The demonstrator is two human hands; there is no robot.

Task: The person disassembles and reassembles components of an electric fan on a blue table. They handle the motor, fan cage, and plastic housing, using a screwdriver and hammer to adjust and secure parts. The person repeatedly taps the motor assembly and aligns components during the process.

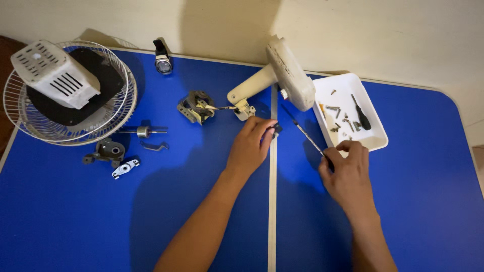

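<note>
My left hand (250, 144) pinches a small black part (277, 129) on the blue table, just below the white fan stand (282, 75). My right hand (348, 168) grips a screwdriver (308, 137) by its handle; the thin shaft angles up and left toward the small black part. A fan motor (195, 106) with wires lies to the left of my left hand, joined to the stand's neck bracket (244, 109).
A white tray (375, 138) holds several screws and a black screwdriver (361, 113). At the left, wire fan guards (20, 108) carry a white motor cover (54, 73). Small metal parts (108, 151), a shaft (143, 131) and a headlamp (162, 59) lie on the table (101, 221).
</note>
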